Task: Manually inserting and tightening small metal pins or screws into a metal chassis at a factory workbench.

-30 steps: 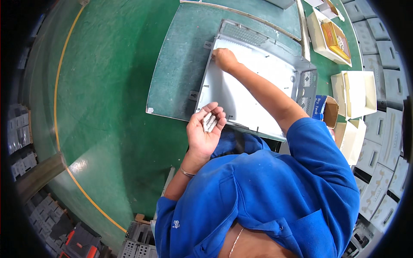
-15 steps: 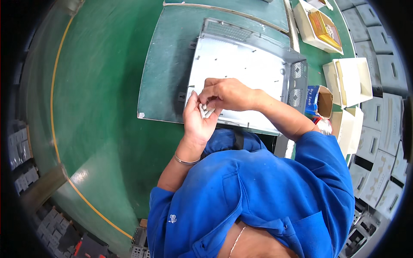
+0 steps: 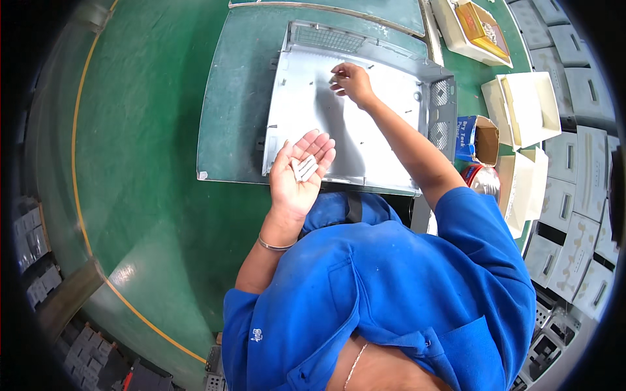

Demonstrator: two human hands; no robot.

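Palm up at the near edge of a shallow metal case [image 3: 378, 159], my left hand [image 3: 293, 193] carries several small white cylindrical pieces [image 3: 304, 169]. Its fingers are stretched out and the pieces lie loose on the palm. My right hand [image 3: 354, 85] reaches over the far middle of the case, fingers bent toward the thumb. Whatever lies between those fingertips is too small to make out. Short dark posts [image 3: 273, 126] stand up from the case's bright floor.
The case rests on a green worktable [image 3: 231, 124]. To the right are a blue carton [image 3: 483, 140], a red-rimmed round container [image 3: 481, 177], cream bins [image 3: 515, 107] and a bin holding a yellow tray [image 3: 481, 29]. Pale boxes [image 3: 577, 215] are stacked beyond.
My right hand has left the left palm and moved away over the case. The left hand has spread its fingers, showing the white pieces. The view has shifted slightly.
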